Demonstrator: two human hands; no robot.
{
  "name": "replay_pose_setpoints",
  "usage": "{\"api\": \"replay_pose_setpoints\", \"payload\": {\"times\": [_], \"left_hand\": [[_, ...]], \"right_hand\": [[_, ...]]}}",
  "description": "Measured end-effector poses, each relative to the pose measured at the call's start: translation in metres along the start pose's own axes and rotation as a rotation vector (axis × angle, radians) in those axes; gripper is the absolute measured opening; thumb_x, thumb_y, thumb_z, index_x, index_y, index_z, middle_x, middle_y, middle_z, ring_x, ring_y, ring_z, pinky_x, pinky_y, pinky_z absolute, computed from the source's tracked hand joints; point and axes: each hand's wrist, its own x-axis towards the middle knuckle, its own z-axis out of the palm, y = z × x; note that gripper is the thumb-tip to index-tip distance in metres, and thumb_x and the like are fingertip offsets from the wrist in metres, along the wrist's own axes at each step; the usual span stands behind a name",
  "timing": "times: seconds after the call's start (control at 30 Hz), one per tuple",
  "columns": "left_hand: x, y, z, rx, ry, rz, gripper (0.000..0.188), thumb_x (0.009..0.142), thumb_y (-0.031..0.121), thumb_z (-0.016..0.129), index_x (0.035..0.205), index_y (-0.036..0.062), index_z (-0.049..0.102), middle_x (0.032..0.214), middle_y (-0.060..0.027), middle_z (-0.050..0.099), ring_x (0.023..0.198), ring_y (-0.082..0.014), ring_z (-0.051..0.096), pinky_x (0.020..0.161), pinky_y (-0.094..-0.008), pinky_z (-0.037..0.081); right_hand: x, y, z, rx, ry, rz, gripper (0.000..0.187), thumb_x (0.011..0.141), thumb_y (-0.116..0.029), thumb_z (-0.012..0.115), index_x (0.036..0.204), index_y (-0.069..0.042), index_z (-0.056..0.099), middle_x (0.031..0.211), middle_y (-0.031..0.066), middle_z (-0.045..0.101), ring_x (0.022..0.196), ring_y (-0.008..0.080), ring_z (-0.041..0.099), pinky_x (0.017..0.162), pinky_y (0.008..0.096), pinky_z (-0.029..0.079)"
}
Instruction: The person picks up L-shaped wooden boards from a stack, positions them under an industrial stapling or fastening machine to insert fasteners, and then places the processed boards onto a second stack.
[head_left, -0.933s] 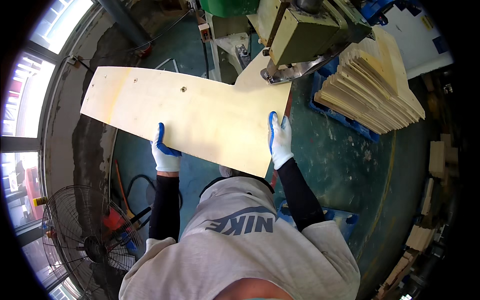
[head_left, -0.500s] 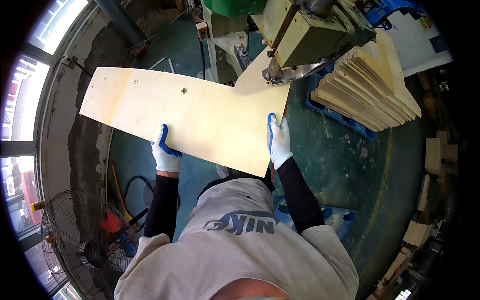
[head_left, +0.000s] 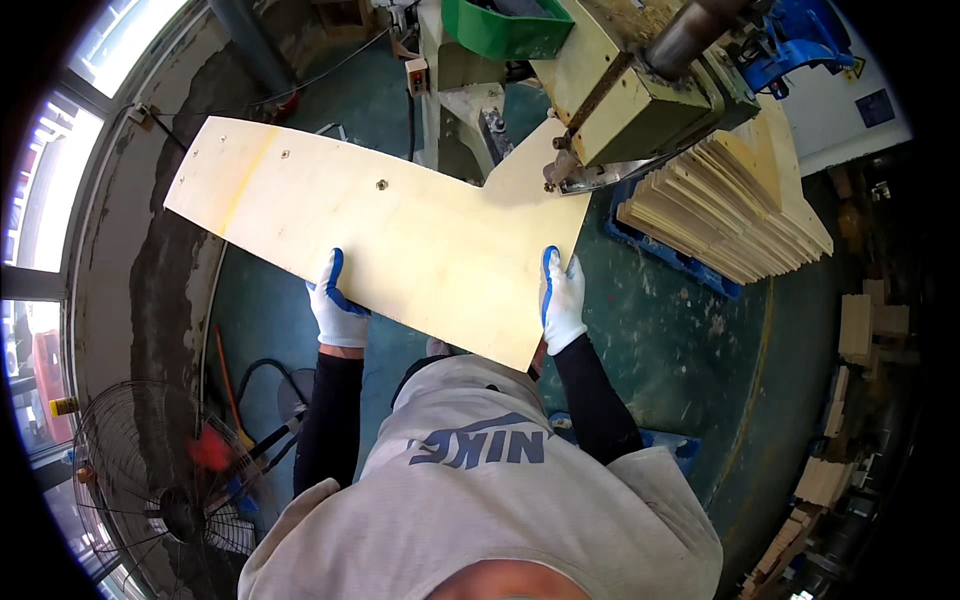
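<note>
My two hands wear white gloves with blue-coated palms and hold a wide, pale plywood panel (head_left: 400, 250) with an angled notch in its far edge. My left hand (head_left: 338, 300) grips the panel's near edge, thumb on top and fingers underneath out of sight. My right hand (head_left: 563, 295) clasps the right edge, its thumb also lying on the upper face. Several small metal inserts (head_left: 382, 185) sit in the panel toward its far edge and left end. The panel's far right part lies under the working head of a pale green machine (head_left: 635, 110).
Right of the machine, a stack of similar plywood panels (head_left: 720, 210) rests on a blue pallet (head_left: 680, 265). A green bin (head_left: 510, 35) is attached to the machine. A wire-caged fan (head_left: 170, 500) stands at lower left, near the windows. Wood pieces (head_left: 825, 480) line the right side.
The panel has turned slightly, its left end swinging away from me, with both hands keeping their grip. My view has also shifted a little, showing more of the green bin.
</note>
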Motion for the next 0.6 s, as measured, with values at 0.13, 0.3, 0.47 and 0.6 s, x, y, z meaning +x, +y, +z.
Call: {"api": "replay_pose_setpoints", "payload": {"times": [0.13,0.3,0.47,0.6], "left_hand": [[-0.033,-0.027,0.04,-0.043,0.044,0.209,0.052,0.102,0.015,0.062,0.148,0.0104,0.04,0.131,-0.0085,0.06,0.111,-0.023,0.065,0.09,-0.0391,0.058],[-0.008,-0.003,0.002,0.262,0.21,0.26,0.044,0.097,0.014,0.071,0.134,0.0011,0.054,0.124,-0.01,0.065,0.103,-0.0224,0.067,0.086,-0.0367,0.058],[-0.01,0.103,-0.059,0.491,0.098,0.222,0.04,0.098,0.017,0.068,0.13,-0.0035,0.057,0.118,-0.0132,0.068,0.099,-0.0228,0.069,0.085,-0.0362,0.059],[-0.038,0.153,-0.08,0.536,0.115,0.217,0.043,0.1,0.02,0.066,0.134,-0.004,0.055,0.121,-0.016,0.067,0.099,-0.0264,0.07,0.085,-0.0394,0.06]], "right_hand": [[0.009,0.008,-0.005,0.035,0.01,-0.056,0.042,0.103,-0.026,0.063,0.128,0.007,0.054,0.124,0.0107,0.062,0.111,0.017,0.059,0.098,0.0319,0.047],[-0.053,0.005,0.032,0.205,0.029,0.099,0.049,0.104,-0.025,0.06,0.14,0.004,0.045,0.134,0.0118,0.057,0.121,0.0178,0.056,0.105,0.0322,0.045],[-0.08,0.0,0.042,0.433,-0.284,0.258,0.056,0.104,-0.033,0.059,0.147,-0.001,0.041,0.14,0.01,0.053,0.13,0.0159,0.052,0.108,0.0327,0.044],[-0.023,-0.002,0.044,0.272,-0.214,0.187,0.048,0.106,-0.033,0.056,0.141,-0.001,0.047,0.134,0.0098,0.057,0.121,0.0179,0.059,0.102,0.0326,0.048]]}}
